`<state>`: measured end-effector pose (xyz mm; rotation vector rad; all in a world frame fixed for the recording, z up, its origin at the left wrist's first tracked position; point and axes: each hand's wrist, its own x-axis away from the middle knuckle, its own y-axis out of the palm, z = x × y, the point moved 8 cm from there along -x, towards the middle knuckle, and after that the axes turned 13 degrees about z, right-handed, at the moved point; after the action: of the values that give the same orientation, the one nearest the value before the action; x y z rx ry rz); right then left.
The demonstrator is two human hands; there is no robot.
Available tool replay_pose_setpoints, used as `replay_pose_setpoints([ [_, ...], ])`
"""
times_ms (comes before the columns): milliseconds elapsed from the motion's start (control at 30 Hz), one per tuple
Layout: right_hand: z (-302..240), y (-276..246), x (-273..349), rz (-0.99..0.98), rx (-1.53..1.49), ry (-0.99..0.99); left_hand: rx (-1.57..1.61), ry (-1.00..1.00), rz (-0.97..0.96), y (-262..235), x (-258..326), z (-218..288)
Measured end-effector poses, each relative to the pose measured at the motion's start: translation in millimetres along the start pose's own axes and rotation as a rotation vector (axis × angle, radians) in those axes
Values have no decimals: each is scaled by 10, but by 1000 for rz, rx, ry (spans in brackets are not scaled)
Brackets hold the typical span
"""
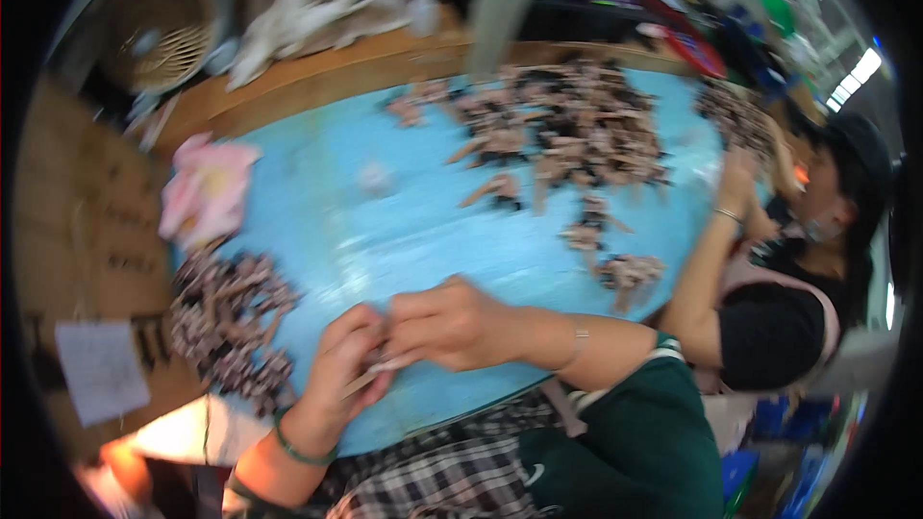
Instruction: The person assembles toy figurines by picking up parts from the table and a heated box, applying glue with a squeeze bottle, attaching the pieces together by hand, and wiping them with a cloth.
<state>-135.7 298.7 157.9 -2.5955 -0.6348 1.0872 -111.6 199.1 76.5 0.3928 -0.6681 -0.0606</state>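
Above the near edge of the blue table, my two hands meet, fingers bent and pressed together. My left hand (348, 360) is closed round a small tan strip-like piece (360, 383), whose end sticks out below the fingers. My right hand (452, 325) pinches right against the left fingertips; what lies between its fingers is hidden and blurred. Left of my hands lies a heap of small pinkish-brown and dark pieces (226, 317). Farther off is a larger pile of similar tan, pink and black pieces (586, 125), with a few loose clusters (630, 274) nearer me.
A pink cloth (207, 187) lies on the blue tabletop (423, 231) at left. A cardboard box (96, 221) borders the left side. A grey post (505, 5) stands at the far edge. At right, a co-worker's arm (707, 259) reaches to another pile (735, 120).
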Motion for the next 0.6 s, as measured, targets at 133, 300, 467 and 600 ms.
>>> replay_pose_setpoints([
  [133, 27, -1, -5, -21, 43, 60, 18, -34, 17, -29, -22, -19],
  [300, 30, 74, -53, -64, 23, 75, 57, -91, -59, 5, 13, -39],
  [467, 31, 79, -55, -62, 27, 77, 66, -82, -52, -7, 13, -16],
  [600, 23, 74, -64, -57, 27, 73, 43, -66, -49, -15, 9, -17],
])
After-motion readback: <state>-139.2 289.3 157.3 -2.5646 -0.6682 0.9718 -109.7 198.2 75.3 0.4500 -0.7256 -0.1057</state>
